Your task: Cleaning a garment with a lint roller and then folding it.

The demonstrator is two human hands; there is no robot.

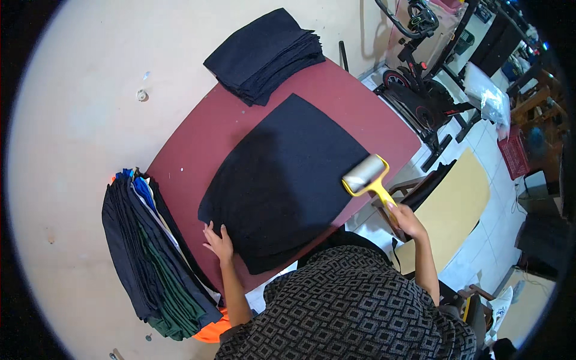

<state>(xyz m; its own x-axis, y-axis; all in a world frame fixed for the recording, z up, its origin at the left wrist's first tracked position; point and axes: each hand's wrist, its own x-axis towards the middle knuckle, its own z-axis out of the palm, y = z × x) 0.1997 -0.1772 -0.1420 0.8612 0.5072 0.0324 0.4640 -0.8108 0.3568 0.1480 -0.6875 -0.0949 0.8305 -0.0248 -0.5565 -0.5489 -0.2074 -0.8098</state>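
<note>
A large piece of black cloth (294, 162) lies spread over the red table (375, 111), its near edge hanging by my body. My right hand (406, 221) is wrapped round the yellow handle of a lint roller (364, 173). The roller's pale, shiny cylinder is at the cloth's right edge; whether it touches the fabric I cannot tell. At the cloth's near left corner, my left hand (218, 241) rests with its fingers spread, holding nothing.
A stack of folded black cloth (264, 54) sits at the table's far end. Clothes (153, 258) in dark, green and blue hang along the left side. To the right are a pale yellow board (447, 210), a chair and an exercise bike (423, 96).
</note>
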